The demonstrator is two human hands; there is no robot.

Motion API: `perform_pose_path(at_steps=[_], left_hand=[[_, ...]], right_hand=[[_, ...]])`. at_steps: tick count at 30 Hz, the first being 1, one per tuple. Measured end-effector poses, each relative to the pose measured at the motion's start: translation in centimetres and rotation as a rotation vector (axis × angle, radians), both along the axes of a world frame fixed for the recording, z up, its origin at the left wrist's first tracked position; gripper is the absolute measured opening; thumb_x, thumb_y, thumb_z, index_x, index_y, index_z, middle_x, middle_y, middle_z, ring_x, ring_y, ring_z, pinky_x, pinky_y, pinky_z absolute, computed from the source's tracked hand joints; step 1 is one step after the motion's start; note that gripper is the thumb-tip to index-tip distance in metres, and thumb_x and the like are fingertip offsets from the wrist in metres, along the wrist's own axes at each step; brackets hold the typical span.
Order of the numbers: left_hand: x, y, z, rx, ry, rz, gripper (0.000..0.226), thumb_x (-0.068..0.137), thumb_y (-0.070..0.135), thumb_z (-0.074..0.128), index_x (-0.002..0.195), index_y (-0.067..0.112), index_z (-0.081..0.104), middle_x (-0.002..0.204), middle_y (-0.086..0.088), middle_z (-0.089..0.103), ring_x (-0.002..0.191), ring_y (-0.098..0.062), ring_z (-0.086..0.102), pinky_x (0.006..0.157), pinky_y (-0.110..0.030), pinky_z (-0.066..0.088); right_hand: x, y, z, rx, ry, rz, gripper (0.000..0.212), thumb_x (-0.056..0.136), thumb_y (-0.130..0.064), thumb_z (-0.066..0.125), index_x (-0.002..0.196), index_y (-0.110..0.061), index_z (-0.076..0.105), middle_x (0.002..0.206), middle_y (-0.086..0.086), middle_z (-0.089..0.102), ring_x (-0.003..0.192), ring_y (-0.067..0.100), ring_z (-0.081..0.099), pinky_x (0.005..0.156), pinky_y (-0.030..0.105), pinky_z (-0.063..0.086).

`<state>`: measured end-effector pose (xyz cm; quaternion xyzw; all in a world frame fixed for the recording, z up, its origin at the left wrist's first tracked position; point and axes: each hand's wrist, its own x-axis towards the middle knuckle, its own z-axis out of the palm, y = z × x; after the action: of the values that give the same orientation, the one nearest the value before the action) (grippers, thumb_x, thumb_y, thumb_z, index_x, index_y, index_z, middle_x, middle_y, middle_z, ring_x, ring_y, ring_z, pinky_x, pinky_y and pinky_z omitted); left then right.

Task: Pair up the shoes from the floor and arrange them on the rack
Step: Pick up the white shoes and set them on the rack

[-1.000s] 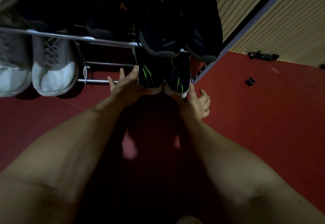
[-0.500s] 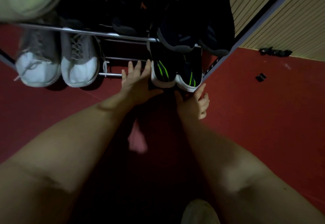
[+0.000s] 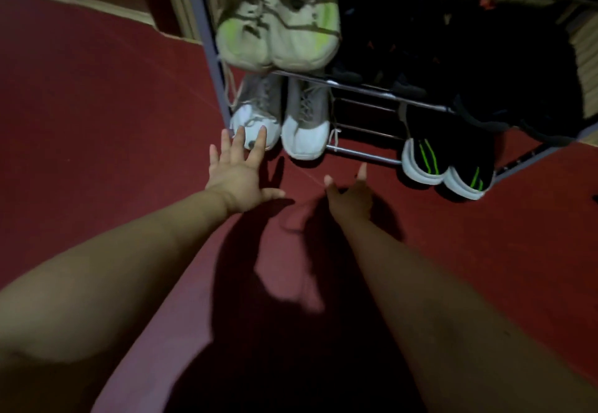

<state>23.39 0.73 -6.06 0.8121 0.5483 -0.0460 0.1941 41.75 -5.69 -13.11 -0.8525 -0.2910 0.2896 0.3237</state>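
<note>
I'm watching both forearms run off the bottom edge. The left hand [image 3: 239,176] is spreading flat, fingers apart, its tips overlapping the white rubbery toe of the grey sneakers [image 3: 305,134] on the metal rack's [image 3: 362,154] lowest bars; I can't tell if they are touching. The right hand [image 3: 351,194] is hovering open, holding nothing. The black green-striped pair [image 3: 443,166] is sitting further right, the cream pair [image 3: 278,33] is on the tier above, and the dark shoes [image 3: 469,56] are dissolving into shadow.

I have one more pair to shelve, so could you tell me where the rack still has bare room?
The bottom tier's metal bars lie bare between the grey-and-white lace-up sneakers and the black shoes with green stripes. The tier above is crowded: cream-and-lime sneakers, then dark shoes packed to the right.
</note>
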Motion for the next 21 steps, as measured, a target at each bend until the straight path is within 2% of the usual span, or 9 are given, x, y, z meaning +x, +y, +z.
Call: perform_pose_path(at_steps=[2, 4, 8, 12, 14, 16, 18, 21], left_hand=[[-1.9, 0.2, -0.2, -0.027, -0.017, 0.053, 0.117, 0.072, 0.067, 0.062, 0.149, 0.029, -0.017, 0.158, -0.014, -0.017, 0.143, -0.035, -0.021, 0.116, -0.05, -0.007], [-3.1, 0.1, -0.5, -0.052, -0.051, 0.097, 0.117, 0.072, 0.066, 0.063, 0.149, 0.029, -0.017, 0.158, -0.013, -0.016, 0.143, -0.035, -0.02, 0.116, -0.049, -0.007], [-4.2, -0.4, -1.2, -0.076, -0.119, 0.127, 0.115, 0.074, 0.064, 0.063, 0.149, 0.029, -0.016, 0.159, -0.013, -0.013, 0.144, -0.033, -0.019, 0.116, -0.048, -0.007], [-5.0, -0.9, -2.0, -0.113, -0.174, 0.149, 0.113, 0.075, 0.062, 0.063, 0.149, 0.03, -0.016, 0.159, -0.011, -0.009, 0.144, -0.032, -0.018, 0.116, -0.048, -0.007], [-5.3, -1.0, -2.4, -0.131, -0.188, 0.161, 0.113, 0.075, 0.06, 0.064, 0.149, 0.03, -0.016, 0.159, -0.011, -0.008, 0.144, -0.032, -0.018, 0.116, -0.048, -0.006], [-5.3, -1.0, -2.5, -0.145, -0.198, 0.169, 0.112, 0.076, 0.059, 0.064, 0.149, 0.03, -0.015, 0.16, -0.011, -0.007, 0.145, -0.032, -0.017, 0.115, -0.048, -0.006], [-5.1, -0.9, -2.5, -0.156, -0.209, 0.171, 0.112, 0.076, 0.058, 0.065, 0.149, 0.03, -0.015, 0.16, -0.011, -0.006, 0.145, -0.032, -0.016, 0.116, -0.048, -0.005], [-4.7, -0.7, -2.3, -0.161, -0.229, 0.167, 0.112, 0.076, 0.058, 0.065, 0.149, 0.03, -0.015, 0.16, -0.011, -0.004, 0.145, -0.032, -0.015, 0.116, -0.048, -0.004]], right_hand=[[-1.6, 2.4, 0.2, 0.072, 0.249, -0.046, 0.091, 0.087, -0.035, 0.065, 0.152, -0.015, 0.004, 0.155, 0.014, 0.025, 0.139, 0.026, 0.033, 0.113, 0.036, 0.027], [-2.7, 4.7, 0.5, 0.074, 0.385, -0.097, 0.091, 0.089, -0.032, 0.064, 0.152, -0.014, 0.001, 0.157, 0.013, 0.019, 0.139, 0.025, 0.032, 0.113, 0.032, 0.027], [-3.1, 7.4, 0.0, 0.11, 0.439, -0.152, 0.093, 0.089, -0.031, 0.064, 0.152, -0.009, -0.001, 0.155, 0.011, 0.024, 0.138, 0.024, 0.034, 0.111, 0.029, 0.028], [-3.3, 7.9, -0.6, 0.203, 0.438, -0.116, 0.089, 0.091, -0.028, 0.06, 0.152, -0.017, -0.004, 0.153, 0.006, 0.031, 0.133, 0.023, 0.042, 0.102, 0.026, 0.034], [-3.5, 7.9, -0.4, 0.231, 0.6, -0.157, 0.09, 0.092, -0.029, 0.059, 0.151, -0.026, -0.009, 0.144, 0.0, 0.041, 0.119, 0.024, 0.056, 0.086, 0.03, 0.047], [-3.8, 7.9, 0.3, 0.237, 0.736, -0.163, 0.093, 0.092, -0.025, 0.06, 0.149, -0.034, -0.012, 0.133, -0.002, 0.05, 0.1, 0.022, 0.066, 0.072, 0.03, 0.053], [-3.8, 8.1, 0.5, 0.261, 0.742, -0.157, 0.095, 0.092, -0.016, 0.061, 0.148, -0.036, -0.012, 0.136, 0.004, 0.05, 0.094, 0.023, 0.066, 0.07, 0.031, 0.055], [-3.4, 8.2, 1.4, 0.309, 0.766, -0.154, 0.092, 0.094, -0.004, 0.054, 0.148, -0.036, -0.013, 0.139, 0.012, 0.045, 0.089, 0.025, 0.063, 0.074, 0.032, 0.054]])
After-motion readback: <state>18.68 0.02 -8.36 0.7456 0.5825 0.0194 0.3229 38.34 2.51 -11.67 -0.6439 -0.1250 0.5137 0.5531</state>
